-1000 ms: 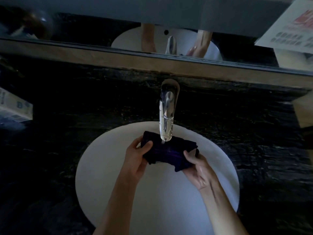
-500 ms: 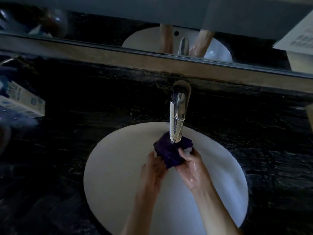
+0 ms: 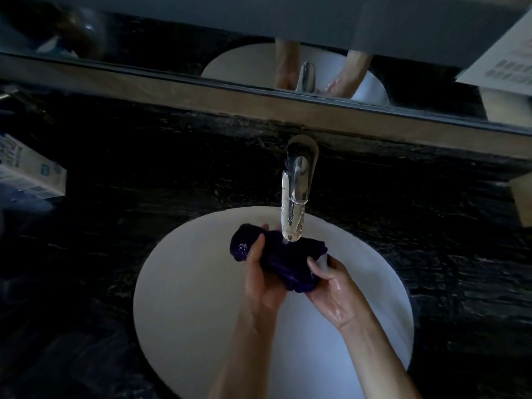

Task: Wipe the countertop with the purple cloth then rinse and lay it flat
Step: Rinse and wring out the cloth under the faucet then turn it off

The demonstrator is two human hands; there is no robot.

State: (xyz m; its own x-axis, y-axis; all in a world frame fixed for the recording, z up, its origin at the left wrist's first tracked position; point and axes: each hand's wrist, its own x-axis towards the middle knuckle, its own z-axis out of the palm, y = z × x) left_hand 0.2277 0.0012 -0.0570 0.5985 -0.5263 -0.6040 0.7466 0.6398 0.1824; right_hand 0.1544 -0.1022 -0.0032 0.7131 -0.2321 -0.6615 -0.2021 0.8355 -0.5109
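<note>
The purple cloth (image 3: 288,260) is bunched up and wet, held over the white oval sink (image 3: 187,283) just under the spout of the chrome faucet (image 3: 296,197). My left hand (image 3: 264,277) grips the cloth's left part, fingers wrapped round it. My right hand (image 3: 331,286) grips its right lower end, thumb on top, and looks wet. Both forearms reach in from the bottom edge. The dark marbled countertop (image 3: 129,182) surrounds the sink.
A mirror (image 3: 259,38) with a wooden ledge (image 3: 201,96) runs along the back. A white and blue carton (image 3: 31,174) lies on the counter at the left. A pale box edge (image 3: 522,197) shows at the right.
The cloth went from spread between both hands to a tight bunch, and is now stretched out a little again. My left hand has shifted up round its left part.
</note>
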